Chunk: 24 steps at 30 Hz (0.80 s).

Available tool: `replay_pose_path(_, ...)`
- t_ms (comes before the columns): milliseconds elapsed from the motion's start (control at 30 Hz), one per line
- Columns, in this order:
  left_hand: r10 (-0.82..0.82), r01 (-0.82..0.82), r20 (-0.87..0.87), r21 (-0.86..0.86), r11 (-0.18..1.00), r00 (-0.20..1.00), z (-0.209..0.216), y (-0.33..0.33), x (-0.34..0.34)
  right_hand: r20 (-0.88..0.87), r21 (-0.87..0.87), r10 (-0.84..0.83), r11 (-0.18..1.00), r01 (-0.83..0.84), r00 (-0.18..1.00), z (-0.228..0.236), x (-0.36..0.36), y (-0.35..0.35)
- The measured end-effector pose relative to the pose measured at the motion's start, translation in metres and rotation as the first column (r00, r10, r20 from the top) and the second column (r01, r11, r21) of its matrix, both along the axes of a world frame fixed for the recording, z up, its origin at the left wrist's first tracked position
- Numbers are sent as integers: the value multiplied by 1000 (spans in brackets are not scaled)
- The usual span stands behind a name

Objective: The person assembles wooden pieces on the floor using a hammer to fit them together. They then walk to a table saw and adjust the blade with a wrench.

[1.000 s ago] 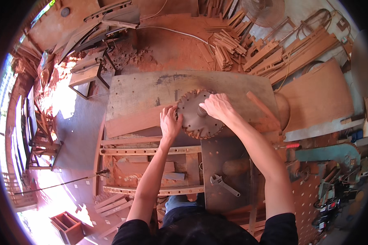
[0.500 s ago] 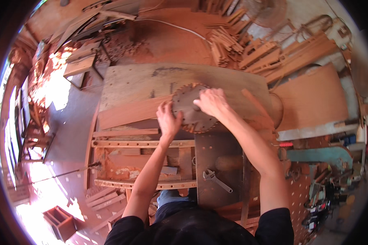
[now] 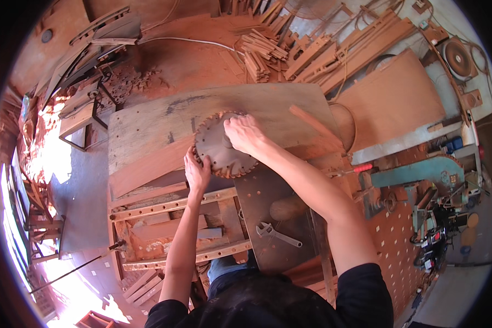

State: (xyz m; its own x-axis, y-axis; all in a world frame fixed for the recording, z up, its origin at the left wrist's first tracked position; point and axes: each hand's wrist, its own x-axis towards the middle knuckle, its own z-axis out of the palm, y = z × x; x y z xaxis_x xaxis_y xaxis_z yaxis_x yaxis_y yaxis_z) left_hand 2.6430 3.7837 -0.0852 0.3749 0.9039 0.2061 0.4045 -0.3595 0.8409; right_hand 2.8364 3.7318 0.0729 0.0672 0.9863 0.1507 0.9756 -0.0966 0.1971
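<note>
A round, toothed circular saw blade [image 3: 209,143] shows dark grey over the wooden bench top, small dark holes near its rim. My left hand [image 3: 197,171] grips its lower left edge, the thumb on the face and the fingers at the teeth. My right hand [image 3: 245,133] is closed by the blade's centre, above a short dark round part [image 3: 227,142]. Whatever those right fingers pinch is hidden from view. Closer to my body, an adjustable wrench [image 3: 279,235] lies on a dark metal plate [image 3: 251,216], apart from both hands.
A reddish board [image 3: 147,170] lies left of the blade, and a wooden strip [image 3: 314,128] slants on the right. Holed rails [image 3: 191,255] cross the bench's near side. A red-handled tool [image 3: 362,168] rests at right. Stacked planks [image 3: 339,54] lie beyond.
My view has turned, so the bench and blade appear farther left. My left hand has slid lower along the blade's edge. My right fingers have curled in more tightly at the blade's centre.
</note>
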Motion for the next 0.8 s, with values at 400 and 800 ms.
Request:
replay_pose_path(400,-33,41,49,-180,983,998,4,1,-7,17,-195,-46,980,48,999,8,-1,9)
replay_pose_path(800,-21,29,47,-182,983,999,-1,2,-6,99,264,73,960,-97,992,-15,7,-4)
